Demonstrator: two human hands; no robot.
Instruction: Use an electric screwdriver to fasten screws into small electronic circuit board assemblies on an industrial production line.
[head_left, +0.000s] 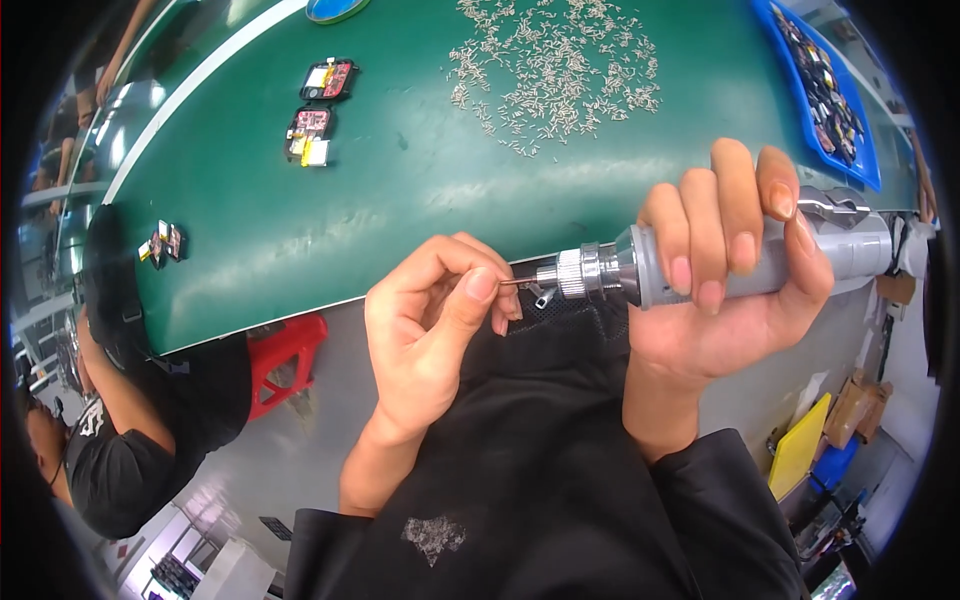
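Observation:
A grey electric screwdriver (pixel 860 245) with a silver front collar lies level across my right hand (pixel 715 290), whose fingers are wrapped round its body. Its nose points to the left. My left hand (pixel 415 325) is closed in a pinch, thumb and forefinger on the thin bit (pixel 515 281) at that nose; the bit's tip is hidden by the fingers. Both hands are in the air at the near edge of a green table (pixel 400 200). Beyond them lies a wide scatter of small silver screws (pixel 560 75).
Two opened black device housings (pixel 328 78) with red boards lie at the far left, and more small parts (pixel 165 245) sit nearer the left edge. A blue tray (pixel 805 125) of devices stands far right. A co-worker (pixel 120 460) sits at left by a red stool (pixel 285 365).

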